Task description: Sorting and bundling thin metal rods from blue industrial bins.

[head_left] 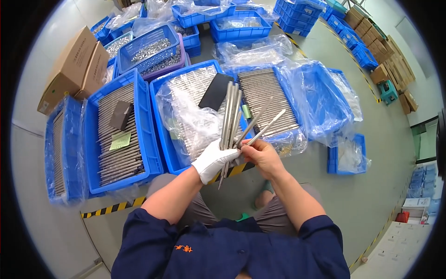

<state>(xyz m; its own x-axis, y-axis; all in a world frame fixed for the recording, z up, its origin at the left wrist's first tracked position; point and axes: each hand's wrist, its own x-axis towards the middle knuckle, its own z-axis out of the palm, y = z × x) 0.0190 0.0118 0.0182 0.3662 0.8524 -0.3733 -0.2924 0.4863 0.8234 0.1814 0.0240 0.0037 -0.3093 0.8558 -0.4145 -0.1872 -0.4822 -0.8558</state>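
rods in bin | on them: block behind note | cartons left

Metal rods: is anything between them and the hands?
Yes: a white glove covers the left hand that grips the metal rods. Nothing visible separates the bare right hand from the rods it pinches.

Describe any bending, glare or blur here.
In the head view, straight edges curve toward a dark rim; also there, white glare streaks the clear plastic sheet, while the metal rods in the gloved left hand look fairly sharp.
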